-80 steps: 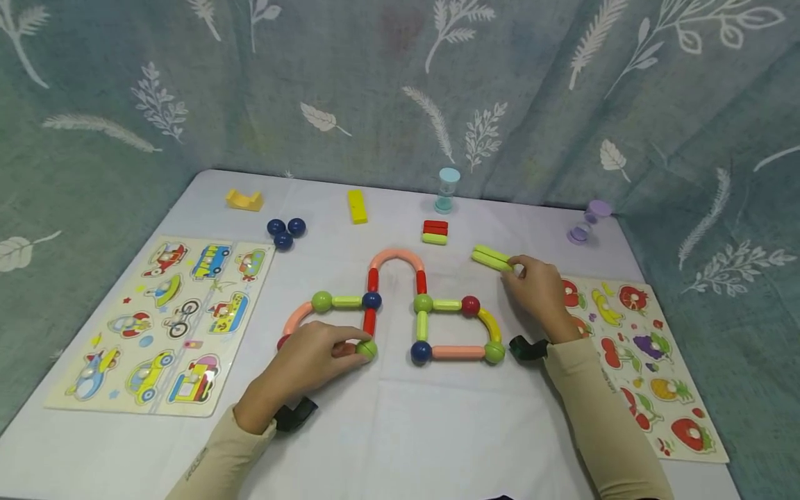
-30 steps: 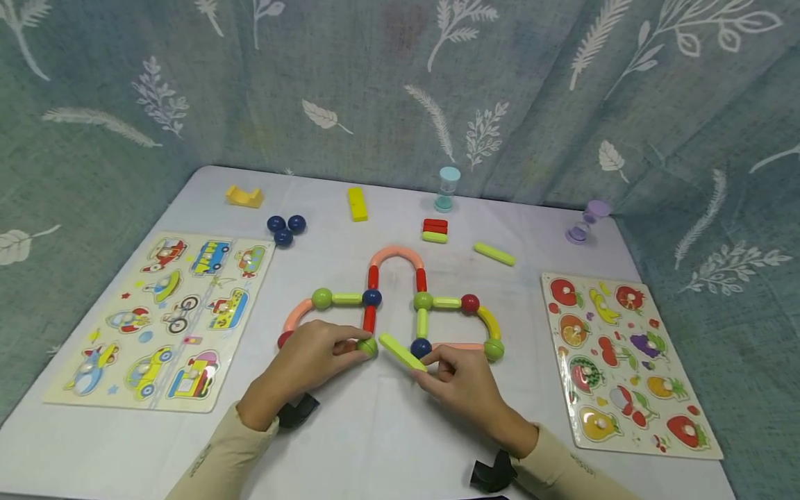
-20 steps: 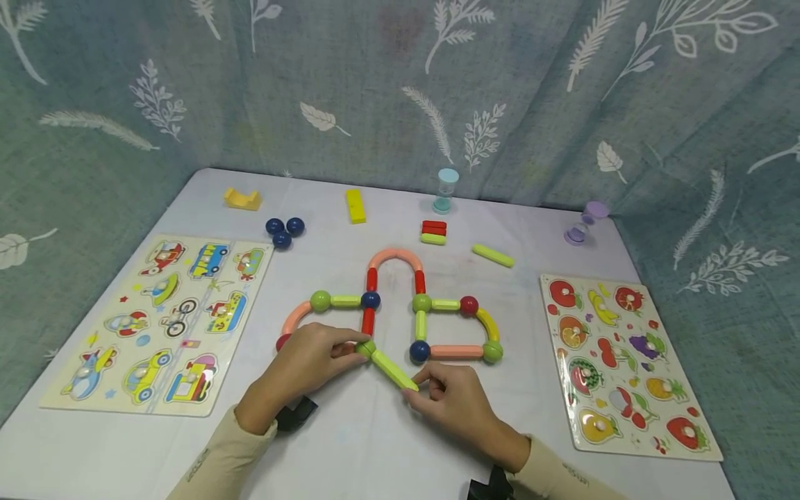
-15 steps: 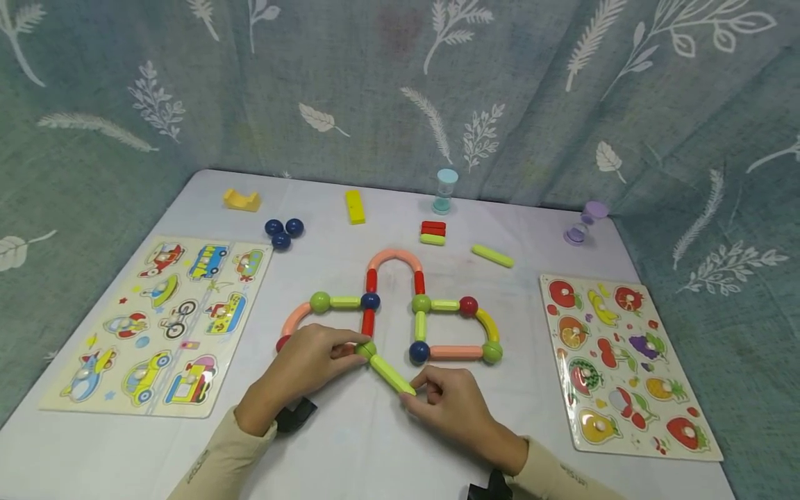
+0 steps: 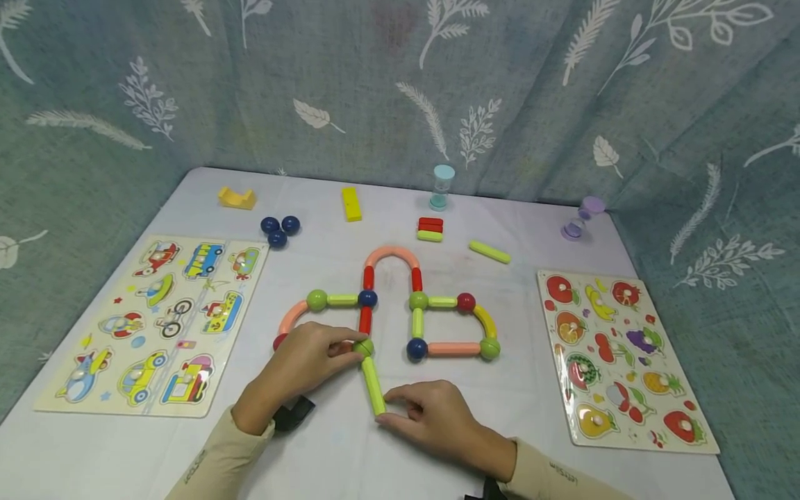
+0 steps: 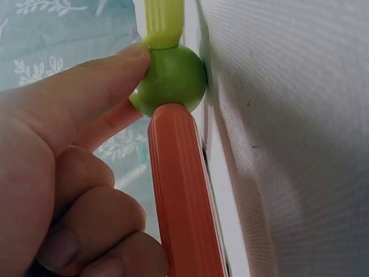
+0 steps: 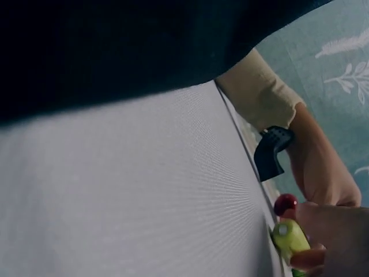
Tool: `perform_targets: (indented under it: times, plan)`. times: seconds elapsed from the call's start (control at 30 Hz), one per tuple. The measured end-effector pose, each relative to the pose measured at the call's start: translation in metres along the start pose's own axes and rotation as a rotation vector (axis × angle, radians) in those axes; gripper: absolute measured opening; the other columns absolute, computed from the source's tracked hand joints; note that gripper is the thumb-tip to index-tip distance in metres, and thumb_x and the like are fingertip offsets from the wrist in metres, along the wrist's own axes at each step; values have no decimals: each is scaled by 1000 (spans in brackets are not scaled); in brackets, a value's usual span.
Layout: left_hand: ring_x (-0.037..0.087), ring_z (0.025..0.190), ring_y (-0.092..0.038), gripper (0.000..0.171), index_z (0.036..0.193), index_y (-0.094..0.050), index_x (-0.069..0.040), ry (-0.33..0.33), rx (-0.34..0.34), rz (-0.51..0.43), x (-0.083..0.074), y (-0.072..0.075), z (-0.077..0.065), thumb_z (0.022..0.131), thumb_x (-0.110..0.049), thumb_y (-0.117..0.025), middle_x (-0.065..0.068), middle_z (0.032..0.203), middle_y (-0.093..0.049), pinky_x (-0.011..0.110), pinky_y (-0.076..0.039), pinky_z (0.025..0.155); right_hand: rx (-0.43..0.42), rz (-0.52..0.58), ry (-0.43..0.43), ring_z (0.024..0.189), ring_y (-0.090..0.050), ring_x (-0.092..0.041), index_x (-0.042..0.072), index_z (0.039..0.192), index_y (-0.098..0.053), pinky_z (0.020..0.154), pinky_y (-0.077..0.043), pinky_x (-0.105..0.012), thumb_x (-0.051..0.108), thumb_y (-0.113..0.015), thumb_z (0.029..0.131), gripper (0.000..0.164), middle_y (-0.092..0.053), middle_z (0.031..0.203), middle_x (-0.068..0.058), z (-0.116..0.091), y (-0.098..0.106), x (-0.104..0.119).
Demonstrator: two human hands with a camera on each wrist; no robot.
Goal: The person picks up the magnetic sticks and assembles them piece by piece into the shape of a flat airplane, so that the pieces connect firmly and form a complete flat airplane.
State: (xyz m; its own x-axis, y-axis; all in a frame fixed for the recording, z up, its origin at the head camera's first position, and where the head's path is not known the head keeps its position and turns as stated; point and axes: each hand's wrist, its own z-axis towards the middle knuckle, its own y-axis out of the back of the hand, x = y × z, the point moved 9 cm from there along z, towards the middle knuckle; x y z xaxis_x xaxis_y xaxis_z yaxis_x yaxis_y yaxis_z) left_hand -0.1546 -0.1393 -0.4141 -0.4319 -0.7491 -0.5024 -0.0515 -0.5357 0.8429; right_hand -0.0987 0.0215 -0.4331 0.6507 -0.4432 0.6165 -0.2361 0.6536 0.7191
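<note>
Green rod [image 5: 373, 386] now less slanted

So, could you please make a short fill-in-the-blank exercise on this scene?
The left hand pinches a ____ ball, and the right hand holds a stick touching it.
Beside the vehicle board, the loose dark blue balls number ____.
The curved toy piece farthest right is ____.
The board on the right shows pictures of ____.
Missing words: green; three; yellow; fruit.

Green ball [image 6: 177, 78] smooth, glossy plastic; white tablecloth [image 5: 350, 458] matt, woven.
</note>
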Motion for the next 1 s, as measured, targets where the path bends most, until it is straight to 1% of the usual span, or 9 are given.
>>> perform_targets:
  times: [0.1, 0.3, 0.43, 0.6, 0.83, 1.0]
  plan:
    - [-2, 49, -36, 26, 104, -72, -32, 10, 8, -9, 1, 0, 0, 79, -39, -73, -21, 60, -46, 22, -29, 48, 32, -20, 52, 50, -34, 10, 23, 99, -71, 47, -31, -10, 42, -67, 85, 25, -42, 56, 20, 0, -4, 5]
    - [-2, 48, -35, 27, 105, -71, -33, 27, 31, -23, 3, -1, 0, 80, -41, -72, -21, 58, -45, 22, -27, 47, 58, -31, 58, 50, -33, 9, 24, 103, -71, 46, -29, -11, 41, -66, 85, 25, -41, 56, 20, 1, -6, 6]
    - [-2, 47, -33, 28, 106, -71, -33, 33, 32, -18, 4, -1, 0, 80, -43, -72, -20, 56, -44, 21, -26, 46, 73, -34, 64, 50, -32, 9, 25, 105, -70, 46, -28, -11, 41, -66, 86, 25, -41, 57, 20, 1, -8, 6]
    - [-2, 48, -34, 27, 105, -71, -33, 42, 28, -12, 5, -1, -1, 79, -43, -72, -20, 56, -44, 21, -26, 47, 85, -43, 69, 51, -33, 9, 26, 107, -69, 46, -28, -11, 40, -65, 86, 25, -41, 57, 20, 2, -8, 7]
    - [-2, 48, -34, 27, 103, -72, -32, 27, 19, 1, 3, -1, -1, 79, -44, -72, -20, 56, -43, 21, -27, 47, 90, -33, 80, 51, -34, 9, 26, 107, -69, 46, -29, -11, 36, -64, 88, 22, -42, 58, 20, 1, -8, 8]
    - [-2, 49, -36, 26, 101, -72, -31, 7, -8, 14, -1, 1, 0, 79, -43, -73, -20, 56, -43, 22, -28, 48, 92, -27, 82, 52, -35, 9, 26, 107, -69, 47, -30, -10, 34, -64, 89, 20, -43, 59, 20, 1, -6, 7]
